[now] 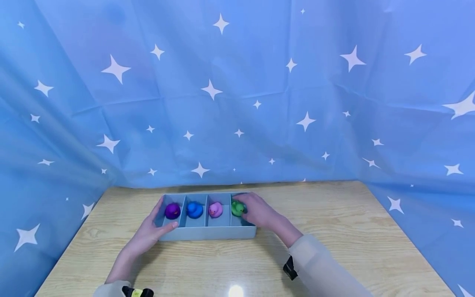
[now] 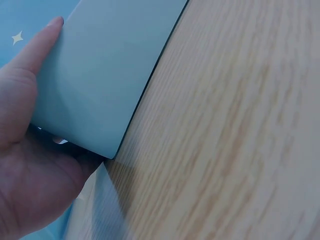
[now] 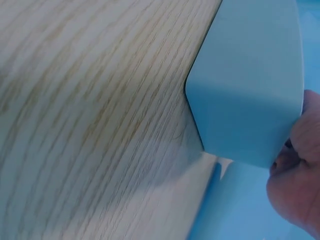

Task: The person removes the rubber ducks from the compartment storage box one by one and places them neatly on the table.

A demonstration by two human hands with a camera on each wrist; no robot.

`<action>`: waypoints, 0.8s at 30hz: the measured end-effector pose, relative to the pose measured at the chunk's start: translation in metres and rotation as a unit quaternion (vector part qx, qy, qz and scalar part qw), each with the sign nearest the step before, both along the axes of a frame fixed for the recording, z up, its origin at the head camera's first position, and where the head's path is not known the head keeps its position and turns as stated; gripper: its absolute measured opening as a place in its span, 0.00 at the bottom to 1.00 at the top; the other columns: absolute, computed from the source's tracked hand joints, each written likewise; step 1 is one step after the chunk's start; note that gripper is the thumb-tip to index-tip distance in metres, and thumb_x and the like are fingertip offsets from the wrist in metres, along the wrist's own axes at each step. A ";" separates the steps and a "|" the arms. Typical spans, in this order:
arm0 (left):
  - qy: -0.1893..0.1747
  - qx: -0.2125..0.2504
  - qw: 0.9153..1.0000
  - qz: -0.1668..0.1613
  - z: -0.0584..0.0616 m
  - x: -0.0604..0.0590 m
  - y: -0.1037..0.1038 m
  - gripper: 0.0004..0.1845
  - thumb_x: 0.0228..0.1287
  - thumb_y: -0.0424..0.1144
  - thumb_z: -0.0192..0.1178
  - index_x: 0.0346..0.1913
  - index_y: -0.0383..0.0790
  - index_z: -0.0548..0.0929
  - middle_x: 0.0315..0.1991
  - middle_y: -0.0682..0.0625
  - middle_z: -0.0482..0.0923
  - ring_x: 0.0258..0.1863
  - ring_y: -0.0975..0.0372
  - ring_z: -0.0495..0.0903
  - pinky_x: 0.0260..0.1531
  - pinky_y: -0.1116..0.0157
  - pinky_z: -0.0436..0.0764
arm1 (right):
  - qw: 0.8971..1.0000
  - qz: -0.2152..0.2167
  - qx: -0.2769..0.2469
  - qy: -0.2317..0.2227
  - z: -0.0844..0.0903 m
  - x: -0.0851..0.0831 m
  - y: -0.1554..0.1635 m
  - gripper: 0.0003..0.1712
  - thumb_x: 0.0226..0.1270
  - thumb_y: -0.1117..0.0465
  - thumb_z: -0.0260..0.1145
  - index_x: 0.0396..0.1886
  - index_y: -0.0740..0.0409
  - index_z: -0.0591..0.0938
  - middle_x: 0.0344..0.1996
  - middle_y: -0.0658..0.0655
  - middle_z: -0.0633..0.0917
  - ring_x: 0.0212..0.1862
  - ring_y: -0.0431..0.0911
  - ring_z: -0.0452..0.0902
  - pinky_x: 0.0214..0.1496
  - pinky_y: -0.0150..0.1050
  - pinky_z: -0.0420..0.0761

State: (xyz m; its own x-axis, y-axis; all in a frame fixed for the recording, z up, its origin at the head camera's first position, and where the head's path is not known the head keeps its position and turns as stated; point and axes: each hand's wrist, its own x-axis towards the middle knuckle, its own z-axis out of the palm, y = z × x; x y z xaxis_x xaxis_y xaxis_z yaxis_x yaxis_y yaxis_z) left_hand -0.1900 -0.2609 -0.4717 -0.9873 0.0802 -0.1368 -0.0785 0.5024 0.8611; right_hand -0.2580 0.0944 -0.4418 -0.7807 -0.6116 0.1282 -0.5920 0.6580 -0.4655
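At the near edge, a pale left sleeve (image 1: 109,288) and right sleeve (image 1: 323,264) each show a black band, the left band (image 1: 138,292) with a yellow patch. They reach over a wood-grain surface (image 1: 334,214) that carries a bright glare spot. The left hand (image 1: 148,231) is spread about the left end of a grey-blue tray (image 1: 211,234), its thumb on the front rim. The tray has 4 compartments in a row, with 1 toy in each: purple duck (image 1: 172,210), blue duck (image 1: 194,210), pink duck (image 1: 215,209), green duck (image 1: 237,208), left to right. The right hand (image 1: 259,211) reaches into the rightmost compartment, pinching the green duck. Beyond the surface hangs a blue curtain (image 1: 237,66) with white 4-pointed stars.
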 end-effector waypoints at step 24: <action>-0.002 0.002 1.000 0.001 -0.001 0.001 0.001 0.59 0.68 0.56 0.67 0.84 0.51 0.33 0.83 0.35 0.35 0.77 0.32 0.43 0.70 0.32 0.51 | 1.000 0.011 0.009 -0.003 -0.001 0.000 0.001 0.16 0.63 0.66 0.75 0.51 0.63 0.88 0.40 0.54 0.90 0.46 0.49 0.84 0.69 0.54 0.68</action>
